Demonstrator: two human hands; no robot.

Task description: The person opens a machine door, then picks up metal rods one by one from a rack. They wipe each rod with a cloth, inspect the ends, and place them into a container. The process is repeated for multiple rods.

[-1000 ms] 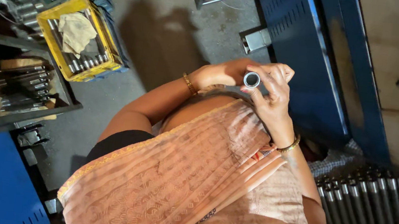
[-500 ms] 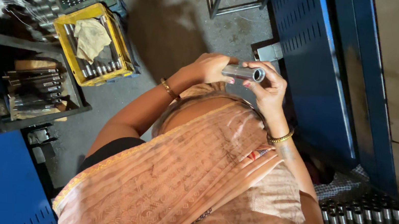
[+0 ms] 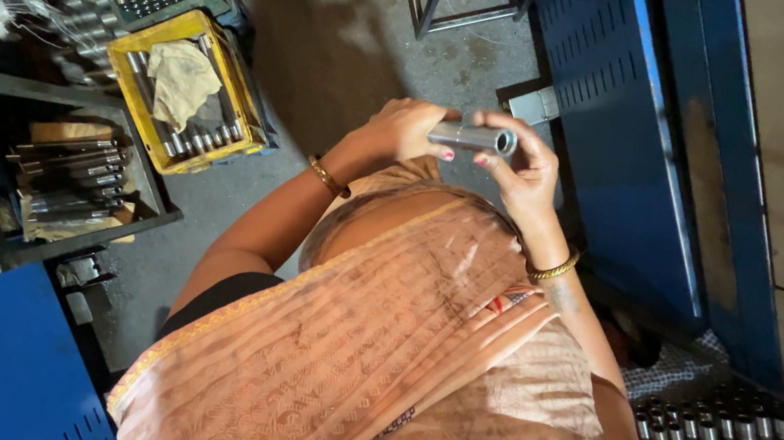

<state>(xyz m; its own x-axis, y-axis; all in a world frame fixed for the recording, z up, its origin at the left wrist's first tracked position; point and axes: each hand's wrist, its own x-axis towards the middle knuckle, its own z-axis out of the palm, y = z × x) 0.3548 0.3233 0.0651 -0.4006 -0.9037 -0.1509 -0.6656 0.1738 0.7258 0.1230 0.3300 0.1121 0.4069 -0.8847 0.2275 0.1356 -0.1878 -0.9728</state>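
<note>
metal tube (image 3: 471,138) — level, pinched between both hands' fingers (image 3: 497,125)

The metal tube (image 3: 471,138) has turned from end-on to sideways.

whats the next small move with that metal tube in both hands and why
Probably tilt the open end toward the eyes to check the bore. The metal tube lies level between the left hand and right hand, its hollow end facing right, so the inside hardly shows.
</note>
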